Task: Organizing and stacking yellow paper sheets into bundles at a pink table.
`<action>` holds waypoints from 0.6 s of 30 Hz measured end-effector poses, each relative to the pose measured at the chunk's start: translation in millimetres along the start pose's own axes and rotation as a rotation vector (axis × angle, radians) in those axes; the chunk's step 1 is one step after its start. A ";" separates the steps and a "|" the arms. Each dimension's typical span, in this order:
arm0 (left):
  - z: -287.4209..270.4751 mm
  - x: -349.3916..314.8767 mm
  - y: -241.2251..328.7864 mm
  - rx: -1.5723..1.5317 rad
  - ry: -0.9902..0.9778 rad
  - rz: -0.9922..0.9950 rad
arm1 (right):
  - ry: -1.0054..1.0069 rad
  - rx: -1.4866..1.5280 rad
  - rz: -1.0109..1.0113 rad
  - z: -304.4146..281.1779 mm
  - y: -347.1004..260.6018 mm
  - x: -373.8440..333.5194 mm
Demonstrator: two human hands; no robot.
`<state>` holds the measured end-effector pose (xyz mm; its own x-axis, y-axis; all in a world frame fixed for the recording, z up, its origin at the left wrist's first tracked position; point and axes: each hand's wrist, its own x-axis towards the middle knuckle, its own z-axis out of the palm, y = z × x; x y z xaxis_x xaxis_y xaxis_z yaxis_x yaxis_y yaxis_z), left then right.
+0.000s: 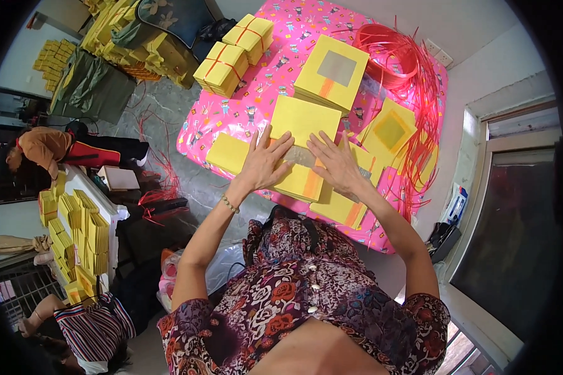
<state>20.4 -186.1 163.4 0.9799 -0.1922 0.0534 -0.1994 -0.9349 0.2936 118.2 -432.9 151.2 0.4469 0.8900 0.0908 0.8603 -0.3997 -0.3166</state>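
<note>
My left hand (266, 161) lies flat with fingers spread on a yellow flat paper packet (297, 178), over its left side. Beside it, my right hand (339, 164) also rests flat, fingers stretched out, on the right side of the same packet. Between the hands shows a greyish window, with an orange strip below. Just beyond my fingertips is a plain yellow packet (306, 117), its near edge under them. Other yellow packets (228, 152) stick out to the left and under my right wrist. Neither hand grips anything.
A pink patterned table cover (194, 134) lies beneath. Farther off are a stack with a window (328, 78), red-tied bundles (222, 67) and a tangle of red strapping (397, 59). Two other people work at left near a white table (114, 231) with yellow packets.
</note>
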 end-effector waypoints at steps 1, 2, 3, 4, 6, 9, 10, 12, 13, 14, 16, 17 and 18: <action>0.5 -0.9 -2.5 -0.043 -0.015 -0.002 | -0.021 -0.019 0.006 -9.0 -6.4 3.5; 1.1 -2.5 -4.8 -0.087 -0.030 -0.006 | -0.043 -0.039 0.011 -12.5 -11.0 6.8; 1.9 -1.6 -5.4 -0.088 -0.028 -0.003 | -0.043 -0.042 0.013 -10.9 -11.1 8.7; 2.7 -1.2 -5.9 -0.099 -0.041 0.009 | -0.064 -0.032 -0.032 -6.6 -10.3 10.7; 5.6 -1.1 -8.5 -0.110 -0.050 0.016 | -0.087 -0.023 -0.083 0.1 -7.2 12.4; 11.3 -2.7 -13.8 -0.228 0.003 0.046 | -0.097 0.029 -0.083 4.7 -3.8 11.5; 12.8 -3.7 -15.1 -0.261 0.013 0.041 | -0.103 0.035 -0.078 4.4 -4.4 11.6; 12.9 -4.2 -15.9 -0.294 0.025 0.036 | -0.109 0.040 -0.072 3.2 -4.0 12.3; 11.5 -3.9 -15.6 -0.289 0.012 0.034 | -0.114 0.047 -0.078 2.1 -3.2 12.2; 10.0 -3.7 -15.2 -0.285 -0.001 0.033 | -0.118 0.055 -0.085 1.4 -2.4 11.8; 8.7 -4.3 -15.6 -0.280 -0.008 0.039 | -0.107 0.068 -0.078 7.5 -1.1 9.0; 8.1 -3.8 -16.1 -0.276 -0.017 0.045 | -0.097 0.083 -0.069 10.4 0.5 7.9; 7.8 -3.4 -15.8 -0.277 -0.018 0.045 | -0.098 0.084 -0.069 9.9 0.8 7.7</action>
<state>20.1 -173.1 151.2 0.9695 -0.2387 0.0563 -0.2306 -0.8086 0.5413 119.9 -424.2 142.3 0.3579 0.9334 0.0242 0.8628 -0.3207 -0.3908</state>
